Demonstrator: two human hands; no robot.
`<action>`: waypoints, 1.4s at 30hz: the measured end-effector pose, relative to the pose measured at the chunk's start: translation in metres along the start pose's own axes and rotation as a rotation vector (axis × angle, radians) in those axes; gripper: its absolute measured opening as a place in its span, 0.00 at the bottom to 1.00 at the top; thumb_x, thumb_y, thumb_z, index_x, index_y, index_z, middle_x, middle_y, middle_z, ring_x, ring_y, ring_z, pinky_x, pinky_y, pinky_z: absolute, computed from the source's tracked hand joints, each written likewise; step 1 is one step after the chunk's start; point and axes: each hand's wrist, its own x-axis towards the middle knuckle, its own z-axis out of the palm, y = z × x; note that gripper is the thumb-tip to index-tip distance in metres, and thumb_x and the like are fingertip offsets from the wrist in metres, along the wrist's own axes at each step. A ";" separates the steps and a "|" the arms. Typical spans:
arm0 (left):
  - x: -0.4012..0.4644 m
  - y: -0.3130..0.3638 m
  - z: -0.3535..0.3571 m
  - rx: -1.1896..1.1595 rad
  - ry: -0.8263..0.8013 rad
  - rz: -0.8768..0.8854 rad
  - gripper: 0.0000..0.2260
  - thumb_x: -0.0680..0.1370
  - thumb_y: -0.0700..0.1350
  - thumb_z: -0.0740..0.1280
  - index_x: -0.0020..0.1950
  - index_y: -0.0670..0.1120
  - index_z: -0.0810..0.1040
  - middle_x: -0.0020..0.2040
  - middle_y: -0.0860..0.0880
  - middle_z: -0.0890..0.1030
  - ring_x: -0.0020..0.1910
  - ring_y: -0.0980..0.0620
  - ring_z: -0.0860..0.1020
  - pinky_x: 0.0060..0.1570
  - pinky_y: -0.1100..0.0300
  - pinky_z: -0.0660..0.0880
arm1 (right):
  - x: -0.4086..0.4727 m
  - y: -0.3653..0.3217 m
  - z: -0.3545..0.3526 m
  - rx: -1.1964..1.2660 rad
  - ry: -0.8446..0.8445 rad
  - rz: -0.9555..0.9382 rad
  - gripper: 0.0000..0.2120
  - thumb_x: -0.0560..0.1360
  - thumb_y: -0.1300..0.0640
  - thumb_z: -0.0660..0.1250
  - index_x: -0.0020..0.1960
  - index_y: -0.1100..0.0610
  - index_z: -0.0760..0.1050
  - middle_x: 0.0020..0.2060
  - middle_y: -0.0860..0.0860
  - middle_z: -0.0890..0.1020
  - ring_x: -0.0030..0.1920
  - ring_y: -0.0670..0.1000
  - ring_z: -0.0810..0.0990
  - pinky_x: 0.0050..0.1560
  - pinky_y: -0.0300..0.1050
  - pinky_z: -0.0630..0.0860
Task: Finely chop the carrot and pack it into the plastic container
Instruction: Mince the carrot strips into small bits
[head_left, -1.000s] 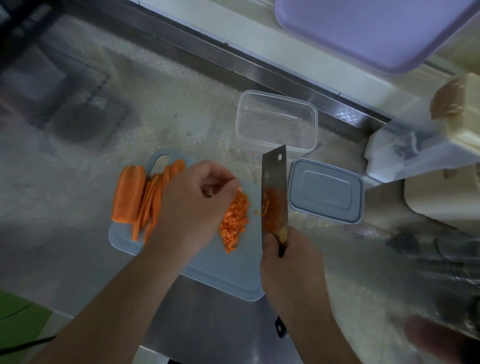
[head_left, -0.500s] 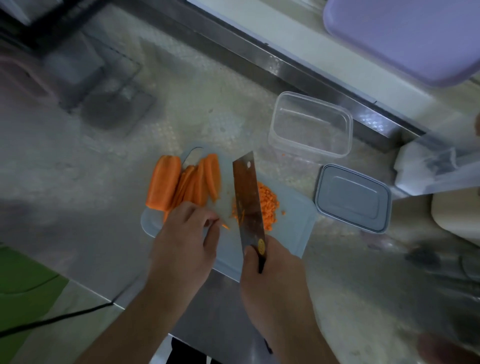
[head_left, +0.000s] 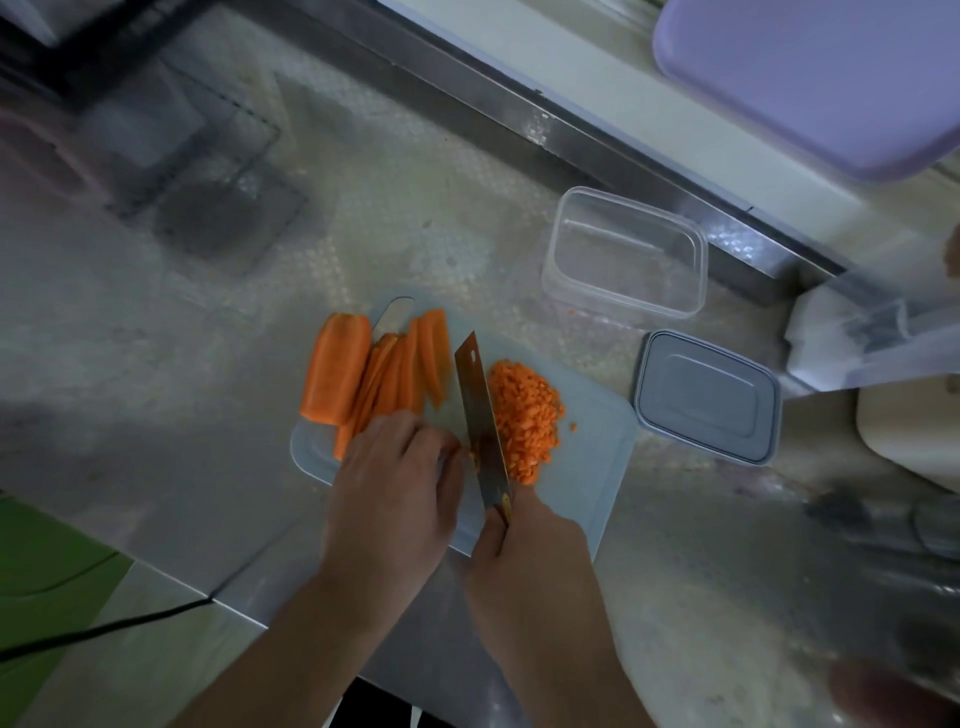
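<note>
A pale blue cutting board (head_left: 587, 457) lies on the steel counter. On its left lie a thick carrot chunk (head_left: 335, 376) and several long carrot slices (head_left: 410, 369). A heap of finely chopped carrot (head_left: 524, 415) sits to the right of the cleaver blade (head_left: 480, 415). My right hand (head_left: 530, 561) grips the cleaver's handle, blade edge down on the board. My left hand (head_left: 395, 493), fingers curled, holds down the near ends of the slices beside the blade. The clear plastic container (head_left: 623, 254) stands open behind the board, holding nothing.
The container's grey lid (head_left: 706, 397) lies flat right of the board. A purple tray (head_left: 810, 78) sits at the back right, white and cream tubs (head_left: 904, 436) at the right edge. A black cable (head_left: 104, 631) runs along the counter's near-left edge.
My left hand has left the chopped heap and come back to the carrot slices. The cleaver has swung left of the heap and now stands against the slices.
</note>
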 end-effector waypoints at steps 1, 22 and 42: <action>0.000 -0.001 0.000 0.000 -0.010 0.004 0.07 0.81 0.47 0.68 0.47 0.47 0.83 0.44 0.51 0.76 0.45 0.48 0.76 0.48 0.51 0.74 | 0.000 -0.001 0.001 0.000 0.001 0.008 0.07 0.81 0.56 0.57 0.44 0.48 0.67 0.35 0.46 0.76 0.37 0.47 0.77 0.30 0.37 0.65; 0.003 -0.002 0.003 -0.065 -0.013 0.058 0.07 0.81 0.46 0.69 0.47 0.46 0.84 0.43 0.50 0.78 0.44 0.48 0.77 0.44 0.47 0.75 | -0.003 0.001 0.007 0.023 0.046 0.029 0.07 0.82 0.52 0.57 0.47 0.48 0.71 0.36 0.45 0.78 0.38 0.46 0.78 0.33 0.37 0.70; 0.006 -0.001 -0.001 -0.081 -0.058 0.011 0.06 0.81 0.46 0.67 0.49 0.47 0.84 0.45 0.51 0.78 0.46 0.50 0.77 0.46 0.48 0.77 | -0.001 0.000 0.000 0.052 0.034 0.025 0.08 0.82 0.52 0.56 0.47 0.49 0.71 0.35 0.46 0.77 0.35 0.46 0.77 0.28 0.36 0.65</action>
